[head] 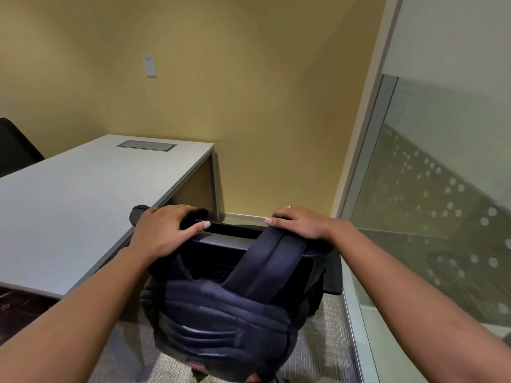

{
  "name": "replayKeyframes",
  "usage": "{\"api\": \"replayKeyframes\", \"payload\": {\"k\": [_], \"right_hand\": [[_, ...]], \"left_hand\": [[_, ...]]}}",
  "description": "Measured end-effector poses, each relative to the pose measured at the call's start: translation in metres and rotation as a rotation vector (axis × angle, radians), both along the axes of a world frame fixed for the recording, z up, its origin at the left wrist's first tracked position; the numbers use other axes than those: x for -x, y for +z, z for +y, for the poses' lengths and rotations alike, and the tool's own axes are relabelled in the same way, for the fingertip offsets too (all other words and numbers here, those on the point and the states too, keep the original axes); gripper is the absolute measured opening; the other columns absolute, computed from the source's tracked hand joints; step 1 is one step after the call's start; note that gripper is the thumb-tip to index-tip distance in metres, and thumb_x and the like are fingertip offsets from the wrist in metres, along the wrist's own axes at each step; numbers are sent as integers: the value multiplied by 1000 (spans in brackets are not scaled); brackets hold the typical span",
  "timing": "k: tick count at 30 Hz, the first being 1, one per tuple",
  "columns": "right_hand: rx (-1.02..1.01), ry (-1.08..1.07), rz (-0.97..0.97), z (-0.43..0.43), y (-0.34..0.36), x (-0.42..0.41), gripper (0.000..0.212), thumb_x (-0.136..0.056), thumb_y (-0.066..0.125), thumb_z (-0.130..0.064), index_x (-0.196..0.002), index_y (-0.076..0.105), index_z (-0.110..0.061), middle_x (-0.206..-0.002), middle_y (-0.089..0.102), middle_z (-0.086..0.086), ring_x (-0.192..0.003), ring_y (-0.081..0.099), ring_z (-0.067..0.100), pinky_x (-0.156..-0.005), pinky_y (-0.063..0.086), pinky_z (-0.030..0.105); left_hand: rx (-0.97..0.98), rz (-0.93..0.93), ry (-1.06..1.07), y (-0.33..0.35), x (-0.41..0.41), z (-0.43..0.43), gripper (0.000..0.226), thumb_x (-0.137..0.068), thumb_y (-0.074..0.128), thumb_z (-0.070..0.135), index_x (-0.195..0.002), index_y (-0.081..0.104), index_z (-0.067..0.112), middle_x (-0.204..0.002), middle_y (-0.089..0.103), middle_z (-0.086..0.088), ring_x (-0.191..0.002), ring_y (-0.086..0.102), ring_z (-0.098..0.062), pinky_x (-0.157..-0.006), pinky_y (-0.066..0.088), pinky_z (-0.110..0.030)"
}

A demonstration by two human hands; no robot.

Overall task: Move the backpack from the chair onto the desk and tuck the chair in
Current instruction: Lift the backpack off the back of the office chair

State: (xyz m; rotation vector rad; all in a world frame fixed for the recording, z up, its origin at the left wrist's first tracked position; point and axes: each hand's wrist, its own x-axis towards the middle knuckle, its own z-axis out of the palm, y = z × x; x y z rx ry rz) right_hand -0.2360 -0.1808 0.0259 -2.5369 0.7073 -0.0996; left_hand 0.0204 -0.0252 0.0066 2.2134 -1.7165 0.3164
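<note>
A dark navy backpack (221,313) hangs off the back of a black office chair (229,240), its two padded straps looped over the chair's top edge. My left hand (166,230) grips the left end of the chair's top edge, fingers curled over it. My right hand (301,222) rests on the right end of that edge, right next to the straps. The grey desk (83,205) stands to the left of the chair, its near right corner close to my left wrist.
A glass partition (431,217) with a dotted film runs along the right, close to the chair. A yellow wall stands behind. Another black chair (13,147) shows at the far left behind the desk. A cable hatch (146,146) sits in the desk top. Carpet lies below.
</note>
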Motion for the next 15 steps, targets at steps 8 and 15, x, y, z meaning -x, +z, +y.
{"api": "replayKeyframes", "payload": {"k": [8, 15], "right_hand": [[200, 1, 72, 1, 0, -5, 52, -92, 31, -54, -65, 47, -12, -70, 49, 2, -75, 47, 22, -68, 36, 37], [398, -155, -5, 19, -6, -12, 55, -91, 27, -57, -50, 37, -20, -58, 42, 1, -68, 43, 26, -61, 26, 33]], "left_hand": [[-60, 69, 85, 1, -11, -6, 65, -82, 17, 69, -120, 57, 34, -127, 60, 4, -119, 51, -21, -96, 37, -42], [-68, 77, 86, 1, -25, -6, 45, -91, 29, 56, -120, 57, 35, -128, 59, 3, -119, 52, -23, -97, 36, -42]]}}
